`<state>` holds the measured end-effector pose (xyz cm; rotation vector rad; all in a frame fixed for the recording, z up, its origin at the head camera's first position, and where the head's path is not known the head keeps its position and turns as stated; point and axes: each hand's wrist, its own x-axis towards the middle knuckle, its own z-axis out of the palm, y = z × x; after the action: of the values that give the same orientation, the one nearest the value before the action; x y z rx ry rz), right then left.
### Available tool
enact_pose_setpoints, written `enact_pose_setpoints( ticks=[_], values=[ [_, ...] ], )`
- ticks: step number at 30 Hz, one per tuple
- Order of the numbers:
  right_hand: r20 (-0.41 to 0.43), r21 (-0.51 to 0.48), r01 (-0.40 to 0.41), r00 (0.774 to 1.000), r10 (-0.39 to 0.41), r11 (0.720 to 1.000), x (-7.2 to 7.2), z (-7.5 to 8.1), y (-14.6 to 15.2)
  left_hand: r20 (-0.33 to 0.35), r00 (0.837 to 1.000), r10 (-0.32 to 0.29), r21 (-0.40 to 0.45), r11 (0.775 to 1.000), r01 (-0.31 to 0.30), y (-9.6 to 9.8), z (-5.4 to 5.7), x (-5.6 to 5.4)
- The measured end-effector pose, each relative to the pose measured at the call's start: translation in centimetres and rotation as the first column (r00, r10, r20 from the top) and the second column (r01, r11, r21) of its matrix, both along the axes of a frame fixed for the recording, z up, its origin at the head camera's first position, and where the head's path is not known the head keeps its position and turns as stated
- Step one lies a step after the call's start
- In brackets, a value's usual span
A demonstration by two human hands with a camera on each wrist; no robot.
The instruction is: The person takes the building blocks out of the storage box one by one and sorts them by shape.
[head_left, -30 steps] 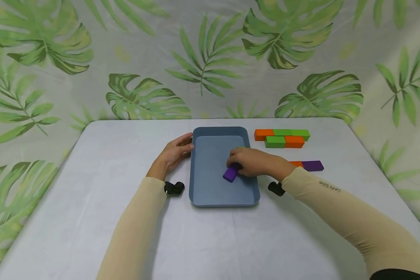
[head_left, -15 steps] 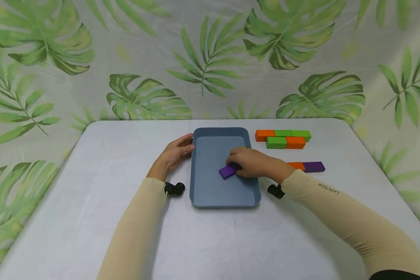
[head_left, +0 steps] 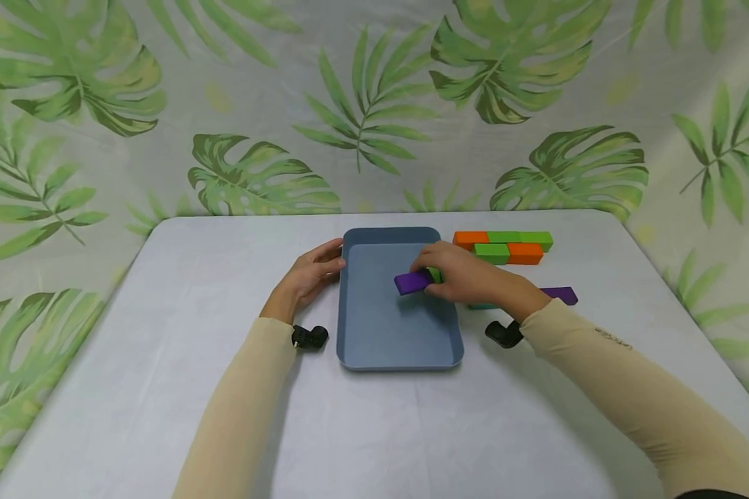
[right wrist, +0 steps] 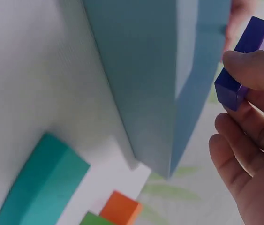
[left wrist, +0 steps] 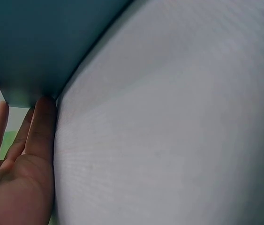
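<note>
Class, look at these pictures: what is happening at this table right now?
A person's right hand pinches a purple block above a blue tray on the white table. The left hand touches the tray's left rim. More orange, green and purple blocks lie on the table right of the tray.

A white table [head_left: 162,388] carries a blue tray [head_left: 393,346] and coloured blocks [head_left: 505,247].

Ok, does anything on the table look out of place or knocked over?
Nothing stands out. The tray lies flat, the right hand holds a purple block over it, the left hand touches its rim, and the other blocks lie neatly beside it.
</note>
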<state>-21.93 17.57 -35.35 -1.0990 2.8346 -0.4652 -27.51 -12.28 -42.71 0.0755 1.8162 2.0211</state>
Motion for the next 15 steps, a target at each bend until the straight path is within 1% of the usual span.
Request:
enact_pose_setpoints(
  ticks=[3,8,11,15],
  values=[
    [-0.016,-0.051,0.004,1.0,-0.005,0.999,0.2,0.6,1.0,0.001,1.0,0.003,0.0,1.0,-0.003,0.0,-0.1,0.0],
    [0.009,-0.121,0.032,0.999,-0.032,0.992,0.9,1.0,3.4,0.004,1.0,-0.001,-0.004,1.0,0.001,0.1,0.0,0.0],
    [0.035,-0.145,0.084,0.996,-0.08,0.986,1.5,1.2,5.0,0.005,1.0,-0.002,-0.005,1.0,0.002,0.0,0.1,0.1],
    [0.06,-0.152,0.168,0.985,-0.16,0.974,2.1,1.4,6.7,0.007,1.0,-0.001,-0.003,1.0,0.001,-0.1,0.1,0.2]
  ],
)
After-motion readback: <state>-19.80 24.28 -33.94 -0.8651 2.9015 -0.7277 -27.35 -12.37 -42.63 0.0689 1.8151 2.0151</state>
